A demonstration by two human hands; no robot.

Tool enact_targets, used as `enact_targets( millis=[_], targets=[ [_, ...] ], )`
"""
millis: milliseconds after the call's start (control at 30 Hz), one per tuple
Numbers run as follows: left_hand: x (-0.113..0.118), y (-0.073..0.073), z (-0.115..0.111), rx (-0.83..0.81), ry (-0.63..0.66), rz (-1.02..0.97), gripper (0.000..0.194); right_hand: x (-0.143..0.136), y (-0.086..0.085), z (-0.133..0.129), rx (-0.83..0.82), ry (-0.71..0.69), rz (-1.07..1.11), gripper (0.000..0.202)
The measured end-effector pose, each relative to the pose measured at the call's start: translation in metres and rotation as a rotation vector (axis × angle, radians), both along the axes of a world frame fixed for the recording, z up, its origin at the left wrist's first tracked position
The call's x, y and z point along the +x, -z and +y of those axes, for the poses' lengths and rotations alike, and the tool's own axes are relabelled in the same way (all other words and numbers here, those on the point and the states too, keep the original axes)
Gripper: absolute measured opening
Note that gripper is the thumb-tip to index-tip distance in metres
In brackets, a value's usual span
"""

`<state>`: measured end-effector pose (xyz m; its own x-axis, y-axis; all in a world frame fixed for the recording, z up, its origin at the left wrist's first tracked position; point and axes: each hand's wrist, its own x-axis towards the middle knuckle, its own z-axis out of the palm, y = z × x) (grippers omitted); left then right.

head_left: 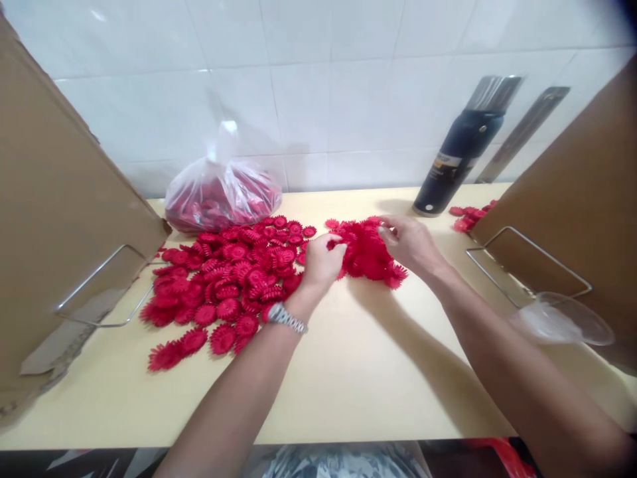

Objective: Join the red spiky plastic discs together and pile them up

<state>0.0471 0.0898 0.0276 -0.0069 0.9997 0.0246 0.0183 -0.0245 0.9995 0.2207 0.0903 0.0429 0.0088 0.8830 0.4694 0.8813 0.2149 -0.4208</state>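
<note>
The red toothed discs lay in two main groups on the pale table (318,392): a wide, loose spread (233,265) to the left, and a smaller, tighter heap (368,255) between the two hands. The left hand (321,262), with a metal watch (286,317) at its wrist, was at the heap's left edge, its thumb and forefinger curled towards each other with only a narrow gap; whether a disc was pinched there could not be told. The right hand (411,244) was at the heap's right side, its fingers bent and its thumb a little apart from them, and its grip, too, could not be made out. The work looked partway through: the heap was modest, while far more discs lay loose in the spread, so much seemed left to handle, though nothing showed for certain which group was finished. A knotted clear bag (223,199) with more red inside stood behind the spread, and a few discs (468,216) lay by the right cardboard panel (572,179), apart from the heap. A dark flask (455,153) stood near them, and a clear plastic cup (597,325) lay beside the right forearm.
</note>
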Motion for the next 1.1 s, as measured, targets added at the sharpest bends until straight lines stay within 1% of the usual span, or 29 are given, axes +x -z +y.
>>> enact_targets(
  millis=[67, 133, 200, 233, 300, 333, 367, 433, 500, 567, 600, 667, 733, 800, 867, 967, 1033, 1100],
  targets=[
    [0.011, -0.006, 0.016, 0.001, 0.014, -0.008, 0.016, 0.002, 0.000, -0.001, 0.020, -0.003, -0.014, 0.022],
    [0.011, -0.010, 0.022, -0.001, 0.029, -0.007, 0.022, 0.003, 0.000, -0.008, 0.055, -0.027, 0.010, 0.025],
    [0.002, -0.012, 0.015, -0.038, 0.092, -0.044, 0.023, 0.004, 0.000, -0.016, 0.055, -0.047, 0.060, 0.024],
    [-0.004, -0.012, 0.009, -0.086, 0.175, -0.097, 0.022, 0.002, 0.000, -0.021, 0.041, -0.058, 0.090, 0.023],
    [-0.017, -0.013, -0.007, -0.199, 0.310, -0.296, 0.018, -0.005, 0.000, -0.030, 0.013, -0.113, 0.164, 0.019],
    [-0.022, -0.013, -0.016, -0.223, 0.346, -0.368, 0.018, -0.011, 0.000, -0.033, -0.004, -0.166, 0.208, 0.017],
    [-0.026, -0.013, -0.024, -0.232, 0.356, -0.407, 0.017, -0.018, 0.000, -0.037, -0.021, -0.229, 0.251, 0.015],
    [-0.031, -0.013, -0.037, -0.236, 0.354, -0.394, 0.012, -0.033, -0.001, -0.042, -0.045, -0.340, 0.316, 0.011],
    [-0.033, -0.012, -0.048, -0.248, 0.333, -0.342, 0.010, -0.047, -0.001, -0.047, -0.064, -0.411, 0.333, 0.009],
    [-0.035, -0.011, -0.056, -0.253, 0.292, -0.337, 0.014, -0.056, -0.001, -0.052, -0.069, -0.455, 0.315, 0.007],
    [-0.036, -0.010, -0.059, -0.253, 0.275, -0.358, 0.017, -0.059, 0.000, -0.054, -0.048, -0.466, 0.298, 0.007],
    [-0.038, -0.008, -0.064, -0.254, 0.273, -0.431, 0.020, -0.064, 0.003, -0.059, 0.055, -0.481, 0.243, 0.007],
    [-0.041, -0.005, -0.068, -0.273, 0.311, -0.518, 0.026, -0.068, 0.009, -0.062, 0.185, -0.519, 0.154, 0.009],
    [-0.044, -0.001, -0.071, -0.309, 0.342, -0.590, 0.039, -0.071, 0.016, -0.063, 0.261, -0.570, 0.074, 0.014],
    [-0.046, 0.001, -0.072, -0.339, 0.363, -0.641, 0.049, -0.073, 0.023, -0.062, 0.271, -0.600, 0.046, 0.014],
    [-0.049, 0.005, -0.073, -0.362, 0.384, -0.672, 0.058, -0.074, 0.029, -0.061, 0.228, -0.615, 0.053, 0.007],
    [-0.049, 0.007, -0.074, -0.365, 0.374, -0.638, 0.062, -0.075, 0.030, -0.061, 0.181, -0.591, 0.050, 0.004],
    [-0.049, 0.009, -0.075, -0.359, 0.375, -0.589, 0.065, -0.075, 0.029, -0.062, 0.154, -0.572, 0.053, 0.010]
  ],
)
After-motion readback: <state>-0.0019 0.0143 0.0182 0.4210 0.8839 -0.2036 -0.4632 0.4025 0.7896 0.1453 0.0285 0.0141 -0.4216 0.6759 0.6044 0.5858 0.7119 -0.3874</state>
